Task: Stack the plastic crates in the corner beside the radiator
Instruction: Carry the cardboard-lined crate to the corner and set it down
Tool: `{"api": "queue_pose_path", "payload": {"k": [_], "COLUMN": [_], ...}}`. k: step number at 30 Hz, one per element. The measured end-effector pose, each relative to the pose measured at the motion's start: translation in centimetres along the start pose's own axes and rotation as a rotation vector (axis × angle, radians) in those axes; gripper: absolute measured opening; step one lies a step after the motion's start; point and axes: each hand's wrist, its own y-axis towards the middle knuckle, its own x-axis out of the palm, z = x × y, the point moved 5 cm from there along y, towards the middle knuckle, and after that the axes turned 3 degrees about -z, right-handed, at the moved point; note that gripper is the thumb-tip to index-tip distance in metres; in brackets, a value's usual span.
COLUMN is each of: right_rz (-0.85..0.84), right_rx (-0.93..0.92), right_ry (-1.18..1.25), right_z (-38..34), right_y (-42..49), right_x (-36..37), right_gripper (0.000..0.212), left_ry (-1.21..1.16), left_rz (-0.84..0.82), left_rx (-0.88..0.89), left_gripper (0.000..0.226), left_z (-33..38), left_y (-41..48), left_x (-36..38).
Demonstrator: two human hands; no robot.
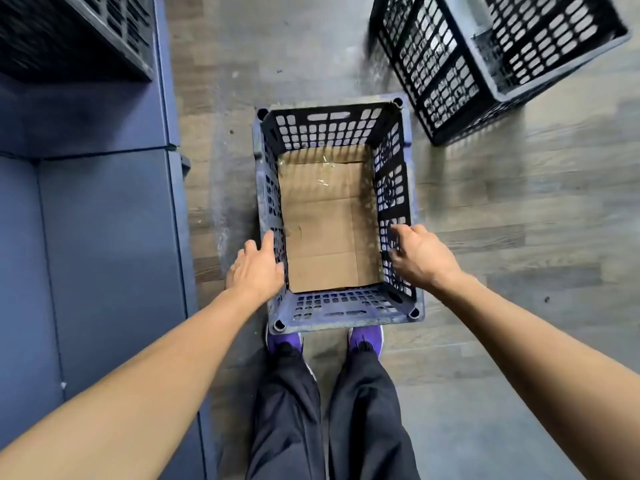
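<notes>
A blue plastic crate (334, 216) stands upright on the wooden floor (519, 237) in the middle of the frame, its open top facing the camera and a sheet of brown cardboard (329, 230) lying flat on its bottom. Both hands meet it at the lower part of its long walls. The left hand (256, 268) lies over the rim of the wall towards the left of the frame, palm down, its fingers fairly straight and spread wide, one digit pointing up along the rim and another reaching just inside. The right hand (420, 256) is at the opposite wall, back of the hand up, its fingers loosely bent and splayed against the inner face; they are blurred, so whether they grip the wall cannot be told. Both bare forearms stretch in from the lower corners of the frame, nearly straight.

The near end of the crate sits just above a pair of purple shoes (365, 341). A black crate (485, 64) stands tilted in the upper right, apart from the blue one. Another dark crate (79, 32) rests in the upper left on a dark blue padded surface (104, 237)
</notes>
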Motion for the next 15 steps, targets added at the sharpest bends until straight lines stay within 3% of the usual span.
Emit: {"api": "queue_pose_path", "payload": {"k": [9,15], "right_rz": [0.038,0.060], "right_rx": [0.180,0.243], "right_ry": [0.082,0.211], "right_z": [3.4,4.0], "right_y": [5.0,7.6], "right_x": [2.9,3.4], "right_gripper": [0.053,0.083], "left_ry": [-0.025,-0.095], "left_rz": [0.021,0.126], "left_rx": [-0.095,-0.172], "left_gripper": [0.089,0.098], "left_z": [0.8,0.1], "left_y": [6.5,8.3], "left_x": [2.5,2.3]}}
